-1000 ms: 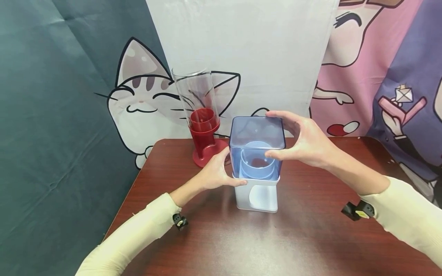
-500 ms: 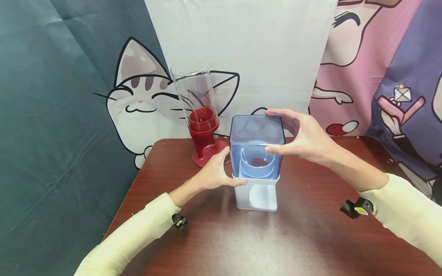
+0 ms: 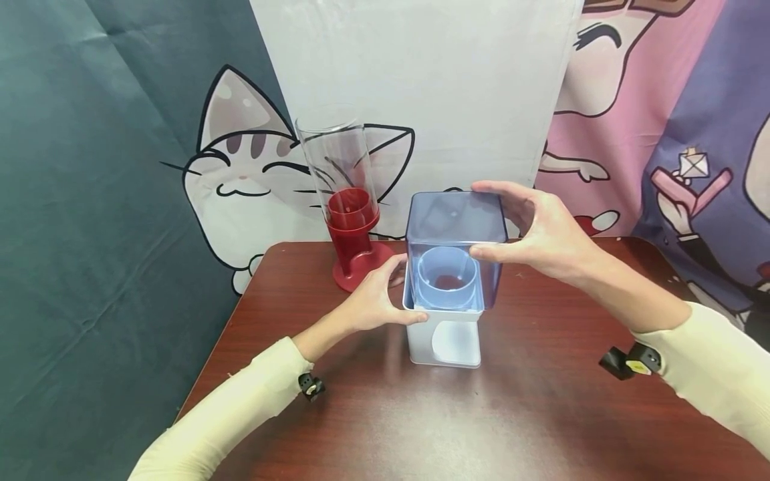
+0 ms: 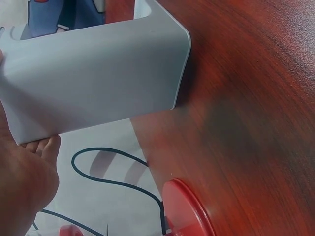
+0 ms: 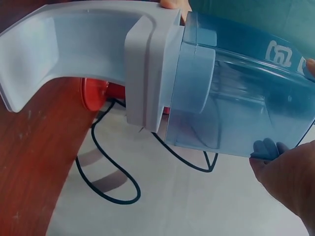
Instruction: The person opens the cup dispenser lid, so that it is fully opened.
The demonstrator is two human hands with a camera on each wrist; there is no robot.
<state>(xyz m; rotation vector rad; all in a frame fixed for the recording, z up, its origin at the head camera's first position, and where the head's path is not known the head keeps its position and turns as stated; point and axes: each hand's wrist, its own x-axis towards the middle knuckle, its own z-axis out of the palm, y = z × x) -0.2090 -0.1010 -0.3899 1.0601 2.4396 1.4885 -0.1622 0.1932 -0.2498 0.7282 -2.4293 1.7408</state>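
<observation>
A white stand (image 3: 421, 344) with a rounded opening in its front stands upright on the table. My left hand (image 3: 373, 300) grips its upper left edge, thumb in front and fingers behind. Over the stand, my right hand (image 3: 550, 234) holds a translucent blue square cover (image 3: 457, 217) between thumb and fingers at its right side. The cover sits raised and shifted right, leaving the stand's left rim bare. A round collar (image 3: 447, 299) on the stand shows through the blue plastic. In the right wrist view, the cover (image 5: 246, 108) still surrounds the collar, with white lettering on one side.
Behind and left of the stand is a red holder (image 3: 351, 257) with a tall clear tube (image 3: 337, 157). They share a dark red wooden table (image 3: 361, 414). A cartoon-printed cloth (image 3: 469, 87) hangs beyond the table's back edge.
My right hand has raised the blue cover slightly and moved it right, out of line with the stand's rim. My left hand stays on the stand.
</observation>
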